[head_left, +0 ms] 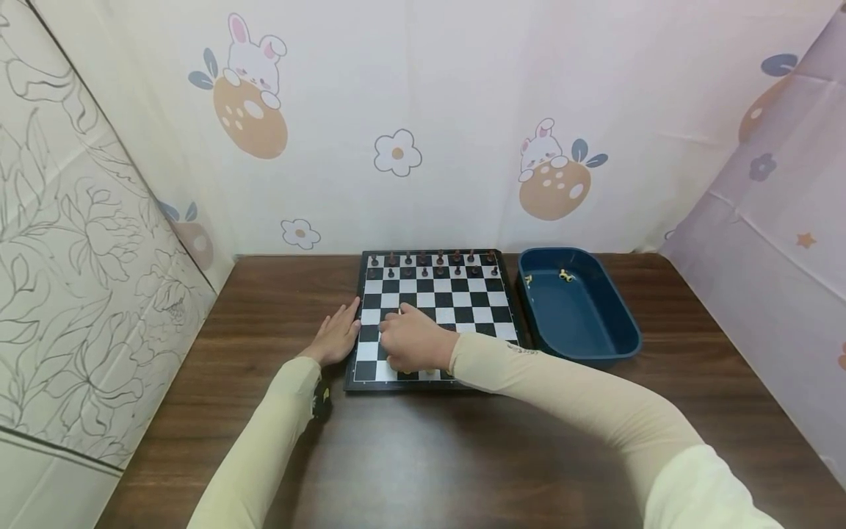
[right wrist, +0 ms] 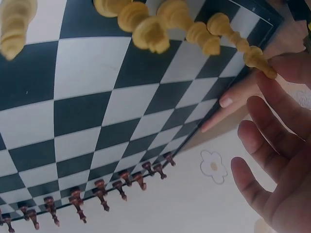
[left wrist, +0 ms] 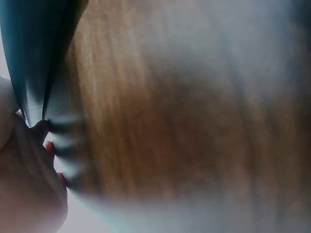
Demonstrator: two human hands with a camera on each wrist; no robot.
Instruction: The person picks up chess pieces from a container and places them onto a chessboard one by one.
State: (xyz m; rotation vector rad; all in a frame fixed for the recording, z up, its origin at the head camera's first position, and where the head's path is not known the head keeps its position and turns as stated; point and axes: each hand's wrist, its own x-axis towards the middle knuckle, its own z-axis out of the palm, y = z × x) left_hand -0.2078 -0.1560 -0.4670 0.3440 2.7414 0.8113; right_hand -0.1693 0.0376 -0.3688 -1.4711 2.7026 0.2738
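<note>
On the table lies a black-and-white chessboard (head_left: pixel 463 299) with a dark frame. My right hand (head_left: pixel 419 338) is over its near left part. In the right wrist view, thumb and forefinger of that hand pinch the top of a slim cream chess piece (right wrist: pixel 238 41), whose exact kind I cannot tell. Several other cream pieces (right wrist: pixel 177 14) stand beside it along the near side, mostly hidden by the hand in the head view. My left hand (head_left: pixel 337 334) rests at the board's left edge, fingers extended and touching the frame.
Dark reddish-brown chess pieces (head_left: pixel 440 258) fill two rows at the board's far side. Right of the board stands a blue bin (head_left: pixel 571 319) with a few cream pieces (head_left: pixel 565 275) inside. The wooden table (head_left: pixel 423 455) meets a patterned curtain (head_left: pixel 456 198) at the back.
</note>
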